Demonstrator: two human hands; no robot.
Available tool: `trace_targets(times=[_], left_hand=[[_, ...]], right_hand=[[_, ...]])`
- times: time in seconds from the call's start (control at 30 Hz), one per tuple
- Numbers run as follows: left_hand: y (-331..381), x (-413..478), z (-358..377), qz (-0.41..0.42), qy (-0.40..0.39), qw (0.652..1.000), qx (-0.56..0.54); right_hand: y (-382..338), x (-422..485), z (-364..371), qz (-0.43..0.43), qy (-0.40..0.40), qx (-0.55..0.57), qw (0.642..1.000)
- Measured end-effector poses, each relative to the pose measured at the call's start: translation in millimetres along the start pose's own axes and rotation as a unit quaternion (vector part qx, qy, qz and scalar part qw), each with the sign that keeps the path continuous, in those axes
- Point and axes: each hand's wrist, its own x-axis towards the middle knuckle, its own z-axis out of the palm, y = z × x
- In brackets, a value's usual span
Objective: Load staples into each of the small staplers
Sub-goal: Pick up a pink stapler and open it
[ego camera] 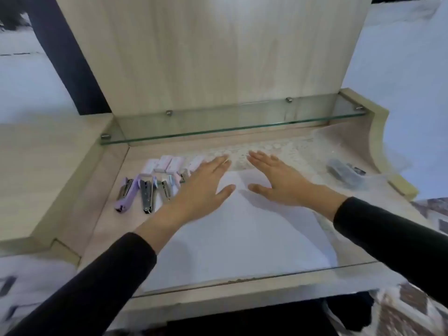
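**Both hands flat over the paper, staplers lying to the left**

Nearest the camera, two black sleeves (97, 287) reach in over the front edge of a pale wooden desk (218, 295). A white sheet of paper (242, 238) covers the middle of the desk top.

Over the far end of that sheet the left hand (206, 183) and right hand (278, 180) lie palm down, side by side and apart. On each, the fingers are straight and close together, the thumb spread out toward the other hand. Neither holds anything. Whether the palms rest on the paper or hang just above it cannot be told.

The small staplers (146, 195) lie in a row on the bare desk just left of the left hand, untouched. Their tops are swung open and the metal channels show. The outermost is a lilac stapler (123, 194). The one nearest the hand is partly hidden behind its knuckles.

Just behind the row sit several pale staple boxes (164, 163), packed close together.

Beyond the fingertips lies a white lace mat (278, 146). Well to the right is a clear plastic bag (344, 173) with something dark in it, too blurred to name.

Farther back a glass shelf (230, 122) spans the desk below an upright wooden panel (206, 57).
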Motion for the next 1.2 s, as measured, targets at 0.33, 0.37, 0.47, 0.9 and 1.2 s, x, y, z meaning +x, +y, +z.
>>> trace_targets(times=[0.33,0.37,0.47,0.9,1.2], left_hand=[[-6.9,-21.8,44.5,0.001,-0.015,1.0,-0.013],[-7.3,-22.8,46.5,0.002,-0.003,1.0,-0.024],[-10.7,-23.7,50.9,0.026,0.035,0.998,-0.038],[-7.5,-23.2,48.5,-0.006,-0.008,0.998,-0.069],[-9.6,-21.3,54.3,0.013,0.009,0.999,-0.031]], right_hand=[[-1.8,-14.7,35.1,-0.006,-0.001,0.075,0.997],[-2.1,-14.7,35.7,-0.008,0.001,0.078,0.997],[-0.3,-13.6,38.1,-0.014,0.011,0.083,0.996],[-1.2,-14.2,36.9,-0.024,-0.005,0.074,0.997],[3.6,-12.7,45.3,-0.03,0.037,0.103,0.993]])
